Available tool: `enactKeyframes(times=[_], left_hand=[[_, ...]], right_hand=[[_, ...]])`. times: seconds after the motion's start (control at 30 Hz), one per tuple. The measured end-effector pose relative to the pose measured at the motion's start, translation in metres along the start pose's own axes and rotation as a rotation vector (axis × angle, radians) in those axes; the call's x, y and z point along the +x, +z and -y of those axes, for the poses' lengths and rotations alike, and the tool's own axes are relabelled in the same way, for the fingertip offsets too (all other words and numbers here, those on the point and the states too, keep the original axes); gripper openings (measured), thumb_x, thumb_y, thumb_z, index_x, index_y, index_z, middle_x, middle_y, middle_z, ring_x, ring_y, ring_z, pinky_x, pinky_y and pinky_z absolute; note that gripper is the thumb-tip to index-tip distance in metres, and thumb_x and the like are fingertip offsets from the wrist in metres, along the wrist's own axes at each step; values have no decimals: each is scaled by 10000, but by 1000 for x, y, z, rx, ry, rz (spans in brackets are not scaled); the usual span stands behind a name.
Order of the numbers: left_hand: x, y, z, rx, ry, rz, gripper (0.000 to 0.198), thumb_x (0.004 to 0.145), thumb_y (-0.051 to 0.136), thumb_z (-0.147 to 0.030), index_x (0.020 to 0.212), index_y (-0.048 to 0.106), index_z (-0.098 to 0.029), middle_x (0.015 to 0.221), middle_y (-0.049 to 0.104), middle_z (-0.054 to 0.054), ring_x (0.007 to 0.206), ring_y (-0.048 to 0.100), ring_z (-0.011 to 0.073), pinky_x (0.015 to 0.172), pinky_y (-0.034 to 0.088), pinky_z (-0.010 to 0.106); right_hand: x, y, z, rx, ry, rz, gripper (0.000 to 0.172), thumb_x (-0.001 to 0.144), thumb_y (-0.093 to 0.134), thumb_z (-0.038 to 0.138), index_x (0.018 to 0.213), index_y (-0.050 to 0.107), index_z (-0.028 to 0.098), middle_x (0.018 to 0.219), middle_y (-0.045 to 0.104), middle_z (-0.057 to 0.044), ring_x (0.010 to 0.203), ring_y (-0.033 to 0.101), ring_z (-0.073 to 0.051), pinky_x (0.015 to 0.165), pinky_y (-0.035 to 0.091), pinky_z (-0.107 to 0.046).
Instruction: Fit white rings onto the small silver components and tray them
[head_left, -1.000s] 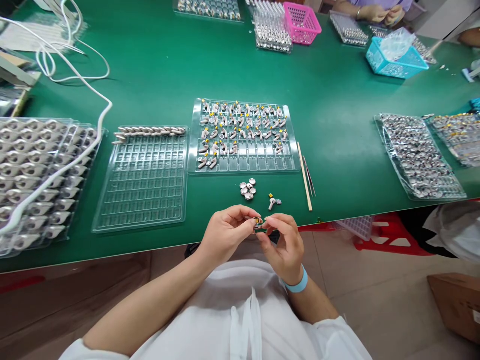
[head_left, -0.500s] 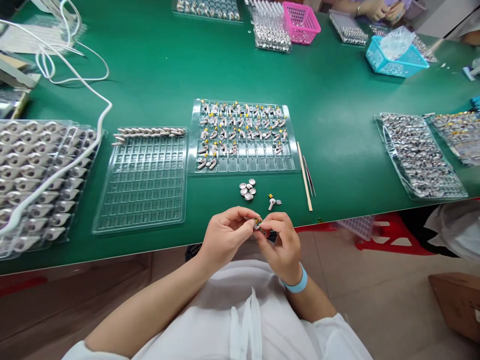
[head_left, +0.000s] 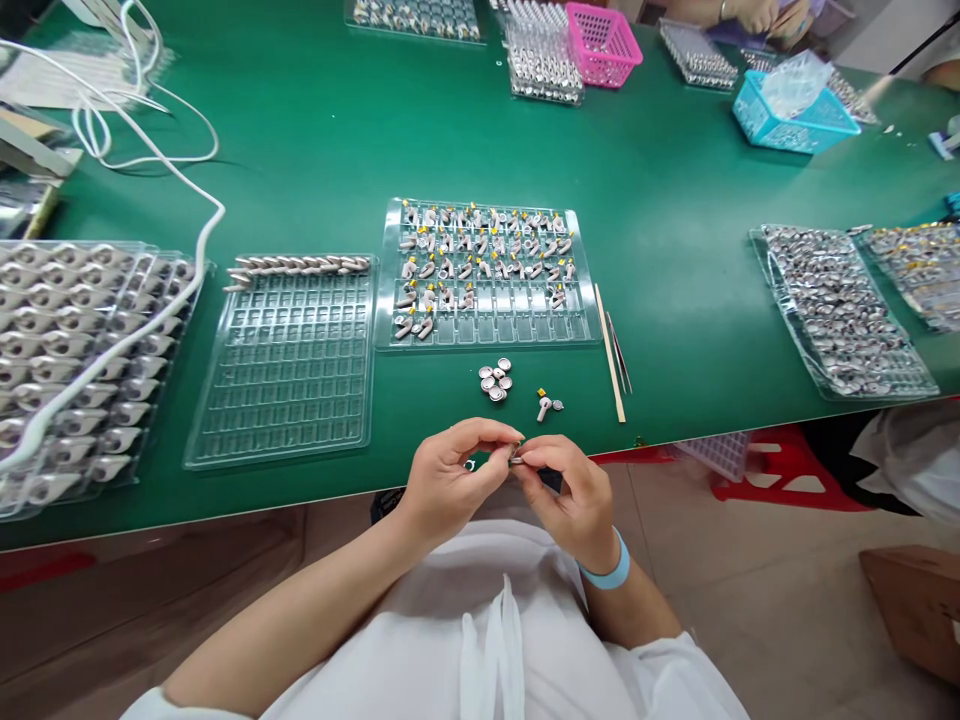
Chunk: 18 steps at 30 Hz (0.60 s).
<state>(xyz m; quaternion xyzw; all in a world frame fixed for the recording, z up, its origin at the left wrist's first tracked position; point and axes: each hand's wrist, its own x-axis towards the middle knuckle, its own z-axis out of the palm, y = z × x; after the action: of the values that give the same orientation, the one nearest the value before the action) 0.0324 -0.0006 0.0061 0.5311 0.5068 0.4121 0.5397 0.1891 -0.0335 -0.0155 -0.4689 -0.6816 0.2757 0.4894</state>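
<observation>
Watching by head camera, I find the small part near the table's near edge, raised between both hands. Left hand: thumb and forefinger pinching it, probably to steady it. Right hand: fingertips pinching its right end, a grip that I judge suits fine adjustment. Fingers cover most of it; one piece or two, I can't tell.

Just beyond, loose: a cluster of round pieces and, to its right, a stemmed piece with a yellow tab, both likely set there for short reach.

Farther: the middle tray, its pieces in rows, presumably to keep them apart. Right of it, a wooden stick and tweezers lie side by side, seemingly parked handy to the right hand. Left tray: pieces along its far edge.
</observation>
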Motion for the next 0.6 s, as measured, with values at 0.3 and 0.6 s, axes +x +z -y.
enactKeyframes(times=[0.3,0.6], left_hand=[[0,-5,-2,5,-13,102,128,784,608,-174,821,730,-166,837,729,72,796,674,189,734,552,277],[4,-6,-7,50,-90,170,140,766,581,-194,779,713,-150,760,716,66,725,659,187,688,541,284]], right_hand=[[-3,-11,-8,-79,-187,54,347,880,564,78,1155,591,287,986,679,-65,886,673,-187,728,589,-340],[6,-15,1,66,19,104,259,884,601,88,1068,643,266,919,661,-35,817,647,-148,626,549,-258]])
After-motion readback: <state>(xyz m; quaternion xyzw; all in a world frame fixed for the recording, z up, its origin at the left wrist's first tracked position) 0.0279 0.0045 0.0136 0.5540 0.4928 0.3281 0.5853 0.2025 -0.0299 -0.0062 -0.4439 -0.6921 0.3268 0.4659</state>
